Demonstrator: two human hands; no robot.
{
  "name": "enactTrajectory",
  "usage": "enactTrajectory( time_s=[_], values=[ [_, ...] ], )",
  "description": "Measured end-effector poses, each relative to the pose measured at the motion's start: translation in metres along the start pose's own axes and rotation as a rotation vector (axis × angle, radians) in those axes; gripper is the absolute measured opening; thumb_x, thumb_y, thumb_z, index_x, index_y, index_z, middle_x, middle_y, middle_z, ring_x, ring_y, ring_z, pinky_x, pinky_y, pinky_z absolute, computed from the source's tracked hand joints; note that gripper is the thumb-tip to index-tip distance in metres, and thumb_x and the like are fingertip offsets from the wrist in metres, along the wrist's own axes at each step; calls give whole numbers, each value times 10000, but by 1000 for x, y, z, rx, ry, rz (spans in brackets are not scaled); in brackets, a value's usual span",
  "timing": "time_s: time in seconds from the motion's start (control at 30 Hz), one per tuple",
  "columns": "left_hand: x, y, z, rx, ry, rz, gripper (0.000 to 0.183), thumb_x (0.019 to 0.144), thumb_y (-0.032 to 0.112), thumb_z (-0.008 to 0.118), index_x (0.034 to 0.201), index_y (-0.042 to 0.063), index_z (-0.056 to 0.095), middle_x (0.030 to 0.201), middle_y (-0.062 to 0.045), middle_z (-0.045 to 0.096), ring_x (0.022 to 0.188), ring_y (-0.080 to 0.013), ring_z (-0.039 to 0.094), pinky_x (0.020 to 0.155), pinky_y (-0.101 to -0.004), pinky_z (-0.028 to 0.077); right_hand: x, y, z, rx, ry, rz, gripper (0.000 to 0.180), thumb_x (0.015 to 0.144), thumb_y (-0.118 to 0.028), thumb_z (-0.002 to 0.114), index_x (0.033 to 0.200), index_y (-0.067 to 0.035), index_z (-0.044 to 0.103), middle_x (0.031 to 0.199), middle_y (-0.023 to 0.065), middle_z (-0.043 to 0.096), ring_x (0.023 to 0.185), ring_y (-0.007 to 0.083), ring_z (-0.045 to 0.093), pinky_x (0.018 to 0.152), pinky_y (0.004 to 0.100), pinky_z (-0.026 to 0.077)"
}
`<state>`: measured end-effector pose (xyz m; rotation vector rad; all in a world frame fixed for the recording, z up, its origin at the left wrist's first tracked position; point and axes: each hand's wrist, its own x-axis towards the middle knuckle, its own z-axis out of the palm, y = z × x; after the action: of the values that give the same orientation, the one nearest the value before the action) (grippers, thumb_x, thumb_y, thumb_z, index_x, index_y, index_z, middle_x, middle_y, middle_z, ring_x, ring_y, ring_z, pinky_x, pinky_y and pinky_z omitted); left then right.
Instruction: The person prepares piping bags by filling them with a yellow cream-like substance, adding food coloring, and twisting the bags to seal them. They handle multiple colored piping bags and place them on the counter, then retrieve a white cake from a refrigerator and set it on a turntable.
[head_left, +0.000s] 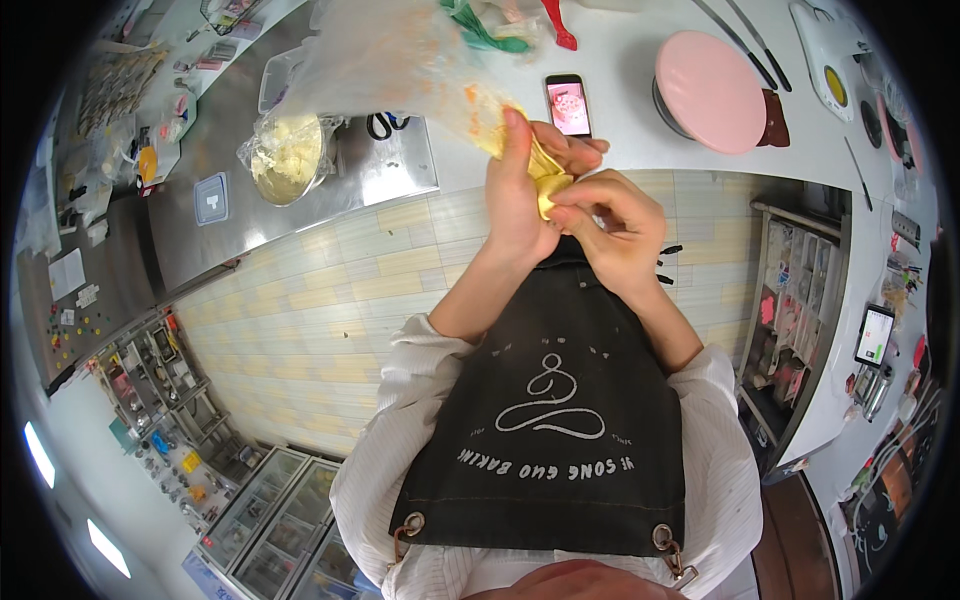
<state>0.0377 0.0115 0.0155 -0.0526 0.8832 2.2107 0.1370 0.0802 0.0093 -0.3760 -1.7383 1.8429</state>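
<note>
My left hand (514, 187) is closed round a clear plastic piping bag (480, 112) with yellow cream inside and orange smears on its film. The bag's wide part spreads up and left over the counter. The fingers of my right hand (619, 225) pinch the yellow lower end of the bag, just right of my left palm. Both hands are close together, above the upper edge of a black apron. A phone (568, 105) with a lit picture lies on the white counter beyond them.
A pink cake turntable (711, 91) stands right on the white counter (622, 165), near two long spatulas and a kitchen scale (821, 64). Green and red piping bags lie at the top. Left, a bowl of pale cream (286, 161) and a plastic lid (211, 199) rest on the steel counter.
</note>
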Motion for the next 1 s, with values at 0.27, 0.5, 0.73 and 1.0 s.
enactTrajectory(
  time_s=[0.27, 0.5, 0.73, 1.0],
  values=[
    [-2, 0, 9, 212, -58, 110, 539, 1055, 484, 400, 809, 30, 555, 781, -184, 670, 899, -325, 694, 823, -428, 544, 7, -10, 2, -298, 9, -152, 119, 785, 47, 728, 876, -22, 694, 785, 71, 647, 594, 146, 613, 547, 266, 471],
    [2, -12, 8, 263, 20, 145, 563, 1064, 474, 367, 1108, -27, 620, 1202, -196, 640, 1107, -257, 600, 966, -384, 470, 27, 4, 5, -521, 79, -305, 152, 784, 53, 704, 925, -3, 695, 830, 109, 666, 642, 233, 639, 561, 316, 499],
    [6, -7, 20, 256, 78, 176, 627, 1062, 481, 371, 1125, -80, 644, 1191, -190, 665, 1129, -243, 622, 978, -358, 499, 27, 7, 8, -482, 30, -291, 129, 776, 34, 688, 890, -25, 676, 826, 124, 650, 669, 307, 648, 585, 356, 516],
    [-8, -30, 2, 35, 132, 74, 548, 1074, 453, 336, 1268, -3, 571, 1292, -97, 598, 1239, -221, 548, 1031, -390, 465, 50, 8, 2, -511, 66, -334, 129, 804, 16, 665, 921, -37, 661, 795, 125, 615, 678, 323, 625, 592, 387, 502]
  ],
)
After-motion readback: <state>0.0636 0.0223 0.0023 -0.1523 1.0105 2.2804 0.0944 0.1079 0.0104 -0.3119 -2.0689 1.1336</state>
